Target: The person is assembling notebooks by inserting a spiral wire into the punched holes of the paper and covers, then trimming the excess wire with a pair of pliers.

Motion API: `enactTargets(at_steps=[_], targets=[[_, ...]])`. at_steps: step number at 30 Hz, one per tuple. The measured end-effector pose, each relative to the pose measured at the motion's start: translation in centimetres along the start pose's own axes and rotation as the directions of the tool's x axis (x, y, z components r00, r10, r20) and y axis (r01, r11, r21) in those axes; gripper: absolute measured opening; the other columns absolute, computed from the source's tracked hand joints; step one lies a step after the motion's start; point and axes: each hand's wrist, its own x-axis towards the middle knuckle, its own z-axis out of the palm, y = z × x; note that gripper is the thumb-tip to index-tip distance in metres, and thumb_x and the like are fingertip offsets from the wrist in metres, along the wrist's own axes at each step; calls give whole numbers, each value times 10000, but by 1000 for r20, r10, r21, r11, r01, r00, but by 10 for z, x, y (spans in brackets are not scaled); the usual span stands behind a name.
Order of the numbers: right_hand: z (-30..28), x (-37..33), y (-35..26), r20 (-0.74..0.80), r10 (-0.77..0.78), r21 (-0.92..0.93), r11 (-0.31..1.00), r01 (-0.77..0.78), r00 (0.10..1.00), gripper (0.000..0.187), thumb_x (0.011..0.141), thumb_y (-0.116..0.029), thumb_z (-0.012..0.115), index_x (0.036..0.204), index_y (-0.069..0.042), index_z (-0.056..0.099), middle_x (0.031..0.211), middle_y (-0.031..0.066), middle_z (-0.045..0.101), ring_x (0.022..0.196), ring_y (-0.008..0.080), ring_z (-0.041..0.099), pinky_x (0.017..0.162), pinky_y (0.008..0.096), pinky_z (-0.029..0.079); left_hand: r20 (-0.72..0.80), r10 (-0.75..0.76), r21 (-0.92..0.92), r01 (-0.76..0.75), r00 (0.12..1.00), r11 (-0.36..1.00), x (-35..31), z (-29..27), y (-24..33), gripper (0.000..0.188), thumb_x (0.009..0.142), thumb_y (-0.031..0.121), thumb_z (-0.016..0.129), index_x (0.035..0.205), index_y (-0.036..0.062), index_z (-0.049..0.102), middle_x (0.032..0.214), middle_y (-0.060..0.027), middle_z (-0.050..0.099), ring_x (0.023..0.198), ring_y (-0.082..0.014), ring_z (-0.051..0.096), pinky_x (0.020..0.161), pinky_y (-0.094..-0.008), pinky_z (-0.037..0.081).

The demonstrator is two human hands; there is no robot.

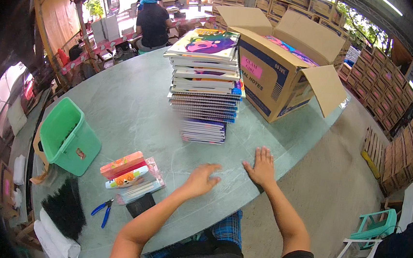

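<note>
My left hand is over the table in front of me, its fingers apart and nothing in them. Flat on the tabletop near the right edge lies my right hand, fingers stretched out and holding nothing. Beyond both hands rises a tall stack of spiral notebooks, with a colourful cartoon cover on top. Left of my left hand are a packet of slim sticks, a dark flat pouch, an orange-and-pink box and blue-handled cutters.
An open cardboard carton with notebooks inside stands behind the stack. At left are a green bin, black bristle-like strands and a white roll. A person sits far off; plastic chairs stand right.
</note>
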Motion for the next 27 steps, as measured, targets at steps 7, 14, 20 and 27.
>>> enactTargets(at_steps=[7, 14, 20, 27], targets=[[9, 75, 10, 12, -158, 66, 985, 157, 987, 876, 818, -633, 445, 1379, 23, 297, 1457, 207, 247, 1366, 352, 188, 1108, 475, 122, -454, -275, 249, 417, 847, 874, 55, 49, -71, 809, 755, 355, 673, 1329, -73, 296, 1344, -272, 342, 1266, -402, 292, 1060, -473, 217], [18, 104, 9, -4, -212, 90, 973, 211, 977, 892, 802, -636, 465, 1376, 27, 303, 1452, 211, 257, 1363, 349, 198, 1105, 476, 129, -605, -399, 199, 616, 689, 762, 92, 78, -48, 987, 708, 498, 679, 1335, -122, 236, 1401, -303, 248, 1341, -412, 163, 1110, -483, 56], [-1, 126, -7, 138, -429, 266, 884, 384, 893, 1067, 706, -708, 523, 1385, 64, 239, 1446, 230, 255, 1367, 364, 178, 1102, 484, 132, -735, -455, 106, 747, 503, 656, 116, 97, -45, 1079, 651, 535, 711, 1312, -161, 218, 1381, -348, 228, 1328, -446, 156, 1104, -497, 76], [42, 204, -10, -1, -458, 595, 714, 368, 889, 1212, 632, -637, 689, 1431, 6, 44, 1501, 181, 114, 1381, 367, 109, 1101, 507, 112, -735, -481, 132, 797, 478, 590, 130, 94, -22, 1110, 663, 585, 683, 1309, -173, 193, 1389, -349, 204, 1328, -446, 155, 1096, -527, 96]])
